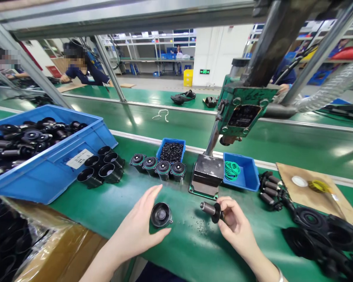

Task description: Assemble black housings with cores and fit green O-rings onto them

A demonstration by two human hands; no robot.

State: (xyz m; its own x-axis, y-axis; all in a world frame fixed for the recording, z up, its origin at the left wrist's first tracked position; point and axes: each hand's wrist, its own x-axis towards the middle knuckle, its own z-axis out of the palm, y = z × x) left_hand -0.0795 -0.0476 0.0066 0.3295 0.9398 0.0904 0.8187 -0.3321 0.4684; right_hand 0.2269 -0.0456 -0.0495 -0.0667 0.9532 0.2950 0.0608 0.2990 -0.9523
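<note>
Green worktop [188,256] runs under a metal frame, with another green bench beyond it and a co-worker [86,74] seated at the upper left. I have only the head view to go by, looking forward and down between two bare hands.

Near the middle, a round black housing [161,220] rests on the worktop, its hollow side up, so I can see into it. The left hand [137,225] curves around its near-left side, thumb and fingers spread apart — a shape that would suit steadying the rim, I judge. Whether skin meets the rim I can't tell from this angle.

The right hand [237,225] has thumb and fingers clamped on the disc end of a black shaft part [208,209], off the worktop and to the right of the housing. Gripped there, the shaft sticks out free to the left, probably so that nothing covers it. Dark specks [204,226] lie below.

Behind, four finished-looking units [164,168] stand close together, beside a small blue tray [184,148] of black rings. A metal block [209,166] sits below the green press head [239,107], and a second blue tray [250,178] holds green rings [232,171] — both trays set within reach, I'd guess, for easy picking.
</note>
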